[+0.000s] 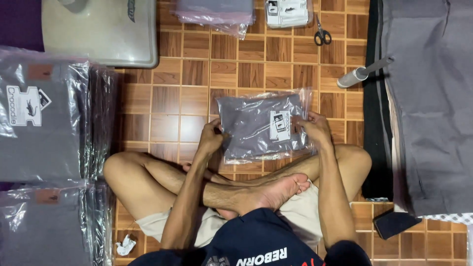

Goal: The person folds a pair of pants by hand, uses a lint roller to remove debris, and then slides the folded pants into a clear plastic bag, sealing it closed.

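Head camera looks down at a person sitting cross-legged on a wooden tile floor [192,106]. Both hands hold a clear plastic bag [263,125] with a folded grey shirt inside. The left hand [213,137] pinches the bag's left edge, fingers closed on it. The right hand [315,129] grips the bag's right edge, fingers closed on it too. Scissors [322,33] lie well above the bag. Stacked grey bagged shirts [47,118] sit far left of the bag.

dim warm light, glare on plastic bags [49,118]
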